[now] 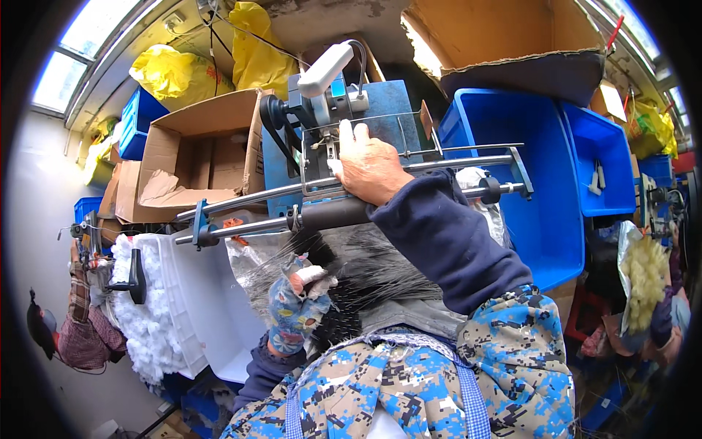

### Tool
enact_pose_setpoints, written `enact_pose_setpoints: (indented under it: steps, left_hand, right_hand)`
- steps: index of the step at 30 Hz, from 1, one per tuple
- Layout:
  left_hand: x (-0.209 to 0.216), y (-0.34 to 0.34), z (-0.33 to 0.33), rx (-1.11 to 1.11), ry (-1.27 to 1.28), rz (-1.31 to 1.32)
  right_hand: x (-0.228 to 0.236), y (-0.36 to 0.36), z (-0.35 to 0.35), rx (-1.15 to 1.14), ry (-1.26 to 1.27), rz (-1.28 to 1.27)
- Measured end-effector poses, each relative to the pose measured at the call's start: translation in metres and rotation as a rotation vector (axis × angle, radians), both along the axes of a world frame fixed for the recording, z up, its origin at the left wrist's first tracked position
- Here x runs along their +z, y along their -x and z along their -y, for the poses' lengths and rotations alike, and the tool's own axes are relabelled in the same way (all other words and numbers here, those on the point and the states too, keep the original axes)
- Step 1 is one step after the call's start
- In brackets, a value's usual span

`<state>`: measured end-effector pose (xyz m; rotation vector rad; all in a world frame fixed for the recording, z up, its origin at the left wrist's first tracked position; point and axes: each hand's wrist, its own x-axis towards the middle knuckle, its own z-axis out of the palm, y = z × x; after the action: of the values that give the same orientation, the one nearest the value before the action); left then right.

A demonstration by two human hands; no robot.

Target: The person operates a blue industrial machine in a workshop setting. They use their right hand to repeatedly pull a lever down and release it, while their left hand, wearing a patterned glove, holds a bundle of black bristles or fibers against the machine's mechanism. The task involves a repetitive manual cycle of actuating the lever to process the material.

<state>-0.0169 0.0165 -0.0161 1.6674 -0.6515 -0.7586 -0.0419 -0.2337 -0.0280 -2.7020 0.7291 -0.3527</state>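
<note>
My right hand (pixel 369 164) reaches over the front roller to the metal fitting (pixel 329 143) in the middle of a bench machine (pixel 398 99). Its fingers point away from me, two stretched out against the fitting and the thumb apart; I see nothing held in it. Low in front of me is my left hand (pixel 291 300), in a floral fingerless glove with white wrapping on a finger. Its fingers are curled beside a mass of long black bristles (pixel 365 274) on my lap; what they grip is hidden. Between the hands runs a dark padded roller (pixel 333 215) on metal rails.
A white sewing-type lamp (pixel 325 71) tops the machine. Large blue bins (pixel 545 241) stand at right, an open cardboard box (pixel 212 157) at left. A white tub (pixel 219 314) sits near white fluffy fibre (pixel 142 314). People work at both edges.
</note>
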Motion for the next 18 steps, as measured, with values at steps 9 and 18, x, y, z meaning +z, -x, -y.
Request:
enact_pose_setpoints:
  steps: [9,18]
  left_hand:
    - [0.000,-0.013,-0.004,-0.077,0.002,0.405]
    - [0.007,-0.009,0.010,-0.125,0.023,0.584]
  right_hand:
    - [0.004,0.026,0.024,0.054,-0.022,-0.079]
    - [0.027,0.060,0.074,-0.017,0.187,0.034]
